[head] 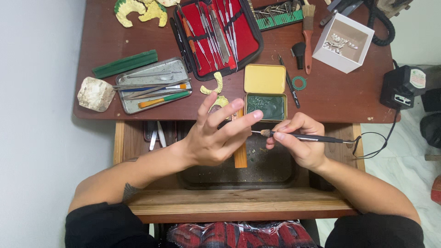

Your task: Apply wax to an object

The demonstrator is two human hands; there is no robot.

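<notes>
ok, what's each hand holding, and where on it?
Right hand: thin black corded electric tool, pinched near its tip. Left hand: fingers spread; any held item is hidden.

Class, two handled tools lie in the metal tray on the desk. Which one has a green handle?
The tool nearest the tray's front edge has an orange-and-green handle. The blue-handled brush lies behind it.

A dental-lab workbench: instrument case (216,34), plaster casts (138,11), wax tin (265,94).

Tool-strewn brown wooden table (349,94)
</notes>
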